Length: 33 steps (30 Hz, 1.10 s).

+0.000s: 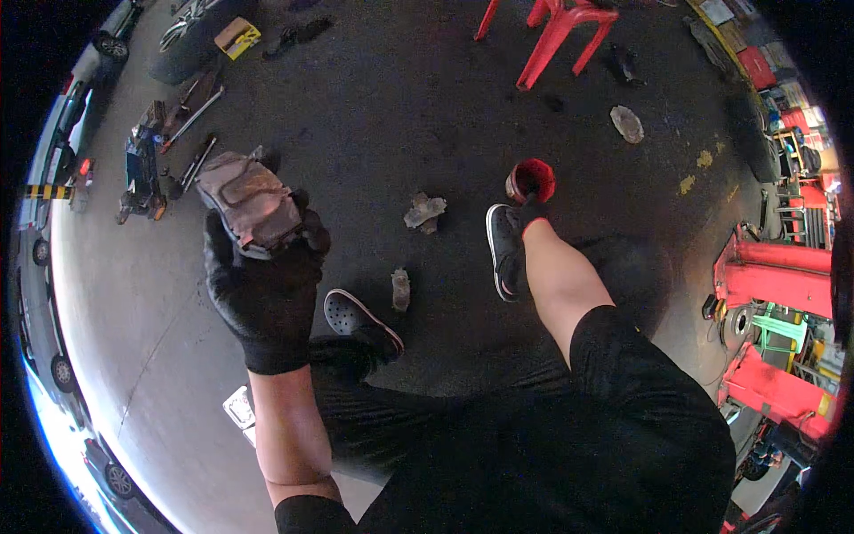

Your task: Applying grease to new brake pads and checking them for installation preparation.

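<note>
My left hand [261, 283] wears a black glove and grips a grey-brown metal brake pad [246, 198], held raised at the left of the view, with its broad plate facing up. My right hand [534, 201], also gloved in black with a red edge at the wrist, reaches down to a red round container [539, 175], its fingers dark and hidden at or inside the opening. Beside that container is my black shoe [498, 254]. Crumpled translucent scraps [424, 212] lie on the dark floor between my hands.
A red plastic chair [556, 31] stands ahead. A floor jack [142, 160], long-handled tools [191, 125] and a yellow box [237, 37] lie at upper left. Cars [40, 303] line the left rim; red lift equipment [774, 276] and shelving fill the right.
</note>
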### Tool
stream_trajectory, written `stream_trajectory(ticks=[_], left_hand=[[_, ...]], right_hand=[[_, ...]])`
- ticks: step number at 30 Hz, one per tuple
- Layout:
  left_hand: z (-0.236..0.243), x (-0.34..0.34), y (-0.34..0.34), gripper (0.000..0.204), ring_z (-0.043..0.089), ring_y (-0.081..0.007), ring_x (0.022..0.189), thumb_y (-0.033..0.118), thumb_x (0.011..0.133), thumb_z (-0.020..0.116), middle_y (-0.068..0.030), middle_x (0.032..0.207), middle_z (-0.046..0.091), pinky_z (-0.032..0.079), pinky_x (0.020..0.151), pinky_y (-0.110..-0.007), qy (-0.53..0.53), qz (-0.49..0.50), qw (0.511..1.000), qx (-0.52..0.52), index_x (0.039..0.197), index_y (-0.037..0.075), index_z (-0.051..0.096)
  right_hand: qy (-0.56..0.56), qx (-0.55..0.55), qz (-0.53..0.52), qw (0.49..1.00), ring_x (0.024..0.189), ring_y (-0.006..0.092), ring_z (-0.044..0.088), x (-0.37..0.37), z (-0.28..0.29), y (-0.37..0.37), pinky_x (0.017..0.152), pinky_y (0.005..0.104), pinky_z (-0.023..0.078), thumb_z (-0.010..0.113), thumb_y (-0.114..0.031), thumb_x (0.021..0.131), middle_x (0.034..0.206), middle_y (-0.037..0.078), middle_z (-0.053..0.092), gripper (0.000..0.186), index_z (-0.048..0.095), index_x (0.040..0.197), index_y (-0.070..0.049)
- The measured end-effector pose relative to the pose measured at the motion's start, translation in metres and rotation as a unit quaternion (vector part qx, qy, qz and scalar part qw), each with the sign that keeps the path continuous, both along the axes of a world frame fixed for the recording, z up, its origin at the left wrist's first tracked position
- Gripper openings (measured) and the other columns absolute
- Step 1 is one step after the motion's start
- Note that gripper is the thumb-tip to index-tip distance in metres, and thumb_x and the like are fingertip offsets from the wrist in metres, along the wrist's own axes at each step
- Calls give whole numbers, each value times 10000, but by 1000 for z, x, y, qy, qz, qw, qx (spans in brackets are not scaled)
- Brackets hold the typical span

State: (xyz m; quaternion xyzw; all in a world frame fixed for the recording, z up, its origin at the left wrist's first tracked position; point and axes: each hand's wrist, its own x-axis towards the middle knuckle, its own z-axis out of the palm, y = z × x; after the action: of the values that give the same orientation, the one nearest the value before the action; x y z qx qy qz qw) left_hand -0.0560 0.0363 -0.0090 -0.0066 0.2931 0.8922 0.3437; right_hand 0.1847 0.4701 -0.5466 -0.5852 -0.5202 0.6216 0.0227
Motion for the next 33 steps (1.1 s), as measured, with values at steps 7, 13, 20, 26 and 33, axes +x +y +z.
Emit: stream_trajectory(ticks=[7, 13, 20, 26, 33], left_hand=[[8, 7, 11, 577, 658, -314, 924, 500, 1077, 383, -202, 1136, 686, 519, 814, -471, 52, 65, 989, -126, 1424, 62, 530], [4, 5, 2, 487, 663, -294, 972, 397, 1073, 426, -190, 1228, 636, 560, 793, -449, 40, 94, 985, -140, 1413, 58, 511], [-1, 10, -4, 442, 644, -278, 1108, 152, 1000, 596, -147, 1317, 624, 564, 928, -458, 436, 85, 811, -380, 1423, 64, 500], [-4, 3, -14, 358, 664, -336, 1007, 237, 1031, 513, -173, 1234, 654, 561, 858, -470, 189, 91, 975, -68, 1351, 78, 546], [-8, -5, -32, 434, 611, -342, 1164, 359, 1088, 381, -148, 1330, 625, 493, 967, -498, 236, 16, 971, -41, 1386, 94, 551]], right_hand=[[-108, 81, 83, 987, 1104, 224, 633, -8, -18, -8, 877, 409, 531, 539, -402, 1024, 1238, 111, 666, 397, 624, 1301, -131], [-44, 69, 6, 997, 990, 183, 652, -39, 28, 3, 807, 367, 532, 605, -379, 1005, 1134, 64, 688, 341, 649, 1237, -133], [184, -50, 63, 980, 857, 134, 675, -82, 105, -35, 725, 318, 534, 681, -352, 983, 1012, 9, 714, 281, 679, 1163, -135], [126, -30, 423, 897, 823, 188, 676, -82, 113, -82, 710, 365, 538, 668, -413, 966, 956, 32, 725, 321, 718, 1123, -137], [-123, 246, 719, 638, 908, 254, 680, -78, 96, -116, 806, 420, 543, 675, -398, 943, 1042, 52, 729, 353, 721, 1137, -106]])
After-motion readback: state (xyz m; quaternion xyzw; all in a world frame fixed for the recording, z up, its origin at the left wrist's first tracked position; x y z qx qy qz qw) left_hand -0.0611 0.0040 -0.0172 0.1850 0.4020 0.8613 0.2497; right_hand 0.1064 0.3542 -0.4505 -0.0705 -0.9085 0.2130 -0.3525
